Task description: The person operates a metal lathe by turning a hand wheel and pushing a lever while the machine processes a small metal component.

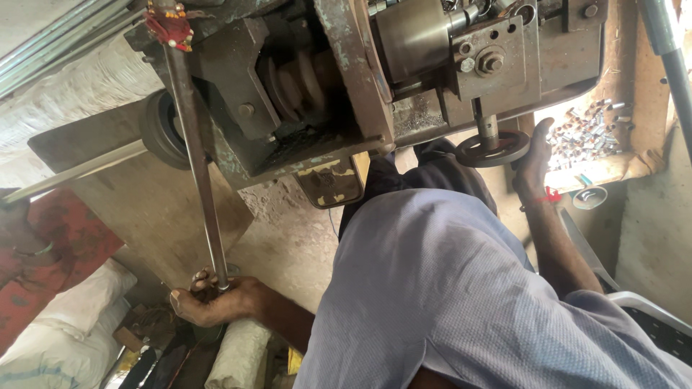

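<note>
**Both hands on a lathe's controls**

The left hand (213, 299) is wrapped around the lower end of a long steel lever (196, 155), fingers curled tight around the bar and the thumb side turned toward the camera. The lever runs up and slightly left from the fist to the top of the machine, where a red tassel with beads (168, 25) is tied round it.

The right hand (535, 157) grips the rim of a small dark handwheel (492, 148), fingers folded over its right edge. A red band (551, 195) sits on that wrist. The handwheel hangs on a short shaft below a bolted steel block on the lathe (346, 94), a heavy, rusted, greasy body that fills the upper middle of the view, with stepped pulleys (299, 83) showing in an opening near its centre.

Just beyond the right hand, a heap of small metal parts (587, 130) lies on a bright ledge, and a round metal lid (590, 196) rests below it. The person's pale blue shirt (447, 288) covers the lower middle. At far left are a red patterned cloth (50, 252) and white sacks (68, 317); a white plastic chair edge (649, 302) shows at lower right.
</note>
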